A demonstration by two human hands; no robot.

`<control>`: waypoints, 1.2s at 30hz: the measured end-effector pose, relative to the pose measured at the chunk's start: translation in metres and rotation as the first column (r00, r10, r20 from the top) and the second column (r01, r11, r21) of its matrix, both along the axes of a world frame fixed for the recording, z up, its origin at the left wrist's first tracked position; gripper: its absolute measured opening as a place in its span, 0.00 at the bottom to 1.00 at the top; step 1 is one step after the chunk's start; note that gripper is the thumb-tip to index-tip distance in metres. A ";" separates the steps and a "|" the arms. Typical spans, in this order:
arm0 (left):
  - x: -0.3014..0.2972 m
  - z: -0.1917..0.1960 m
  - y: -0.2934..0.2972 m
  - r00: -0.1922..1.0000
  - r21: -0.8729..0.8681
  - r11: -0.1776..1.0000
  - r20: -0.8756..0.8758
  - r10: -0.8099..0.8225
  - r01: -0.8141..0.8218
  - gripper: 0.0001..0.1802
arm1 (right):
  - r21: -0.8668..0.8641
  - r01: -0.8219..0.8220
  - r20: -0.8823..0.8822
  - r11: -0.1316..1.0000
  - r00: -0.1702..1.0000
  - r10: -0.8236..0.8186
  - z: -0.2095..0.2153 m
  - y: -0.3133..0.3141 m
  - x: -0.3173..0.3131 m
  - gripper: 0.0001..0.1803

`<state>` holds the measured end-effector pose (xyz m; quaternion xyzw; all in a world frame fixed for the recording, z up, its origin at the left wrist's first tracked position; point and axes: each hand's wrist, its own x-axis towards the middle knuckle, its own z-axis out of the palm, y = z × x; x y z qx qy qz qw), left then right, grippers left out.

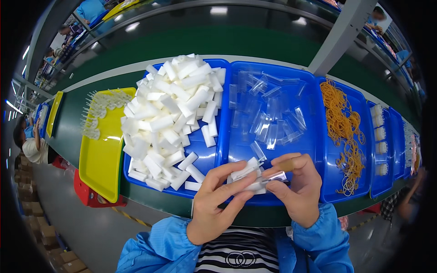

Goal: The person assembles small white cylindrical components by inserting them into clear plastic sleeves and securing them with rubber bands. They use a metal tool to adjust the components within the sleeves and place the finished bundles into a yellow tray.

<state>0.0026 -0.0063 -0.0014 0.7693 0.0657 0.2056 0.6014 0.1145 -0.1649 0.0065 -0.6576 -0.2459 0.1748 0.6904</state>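
Note:
My left hand [218, 200] is closed around a few white foam blocks [246, 169] at the near edge of the trays. Between the thumb and fingers of my right hand [298, 186] is a shiny clear plastic piece [275, 176], its end against the foam. A tan cover sits on one right fingertip. Just beyond my hands, loose clear plastic pieces [271, 134] lie in a blue tray [296, 148]. To the left, a tall heap of white foam blocks [170, 107] fills another blue tray [207, 157].
Orange rubber bands [339, 111] lie in a blue tray to the right, with white parts [380, 134] in trays beyond. A yellow tray [100, 168] at left holds translucent pronged parts [102, 104]. A grey post [339, 36] rises behind the trays. Other people work farther off.

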 end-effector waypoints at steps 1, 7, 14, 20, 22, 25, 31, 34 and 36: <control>-0.001 0.001 0.001 1.000 -0.058 0.998 -0.002 -0.003 0.003 0.18 | -0.014 0.005 0.031 1.000 0.999 -0.004 0.000 -0.001 0.000 0.21; -0.008 -0.010 -0.006 0.987 -0.416 0.909 0.135 0.090 -0.025 0.14 | 0.076 0.047 -0.144 0.996 0.989 -0.036 0.005 -0.007 0.003 0.20; -0.014 -0.022 -0.003 0.983 -0.216 0.975 0.186 -0.002 0.043 0.16 | 0.028 -0.114 -0.014 0.993 0.993 0.114 -0.011 -0.003 -0.006 0.21; -0.007 -0.008 0.001 0.990 -0.404 0.914 0.139 0.009 0.048 0.21 | -0.166 -0.152 0.202 0.974 0.962 0.185 -0.005 -0.001 0.001 0.22; -0.009 -0.011 0.009 0.992 -0.304 0.946 0.090 -0.084 0.108 0.22 | -0.107 -0.143 0.057 0.984 0.987 0.149 -0.002 0.001 -0.003 0.22; -0.011 -0.011 0.013 0.989 -0.097 0.985 0.050 -0.138 0.142 0.22 | -0.106 -0.154 0.019 0.982 0.987 0.157 -0.003 -0.002 -0.002 0.21; -0.005 -0.006 0.010 0.986 -0.293 0.942 0.023 -0.163 0.163 0.25 | -0.204 -0.167 0.204 0.964 0.956 0.209 0.001 -0.003 0.006 0.21; -0.010 -0.017 0.009 0.987 -0.292 0.943 0.039 -0.156 0.160 0.25 | -0.189 -0.150 0.090 0.970 0.982 0.169 0.005 0.005 0.000 0.21; -0.008 -0.013 0.004 0.990 -0.268 0.954 0.005 -0.140 0.136 0.24 | -0.215 -0.125 0.195 0.968 0.966 0.168 0.000 -0.003 0.001 0.22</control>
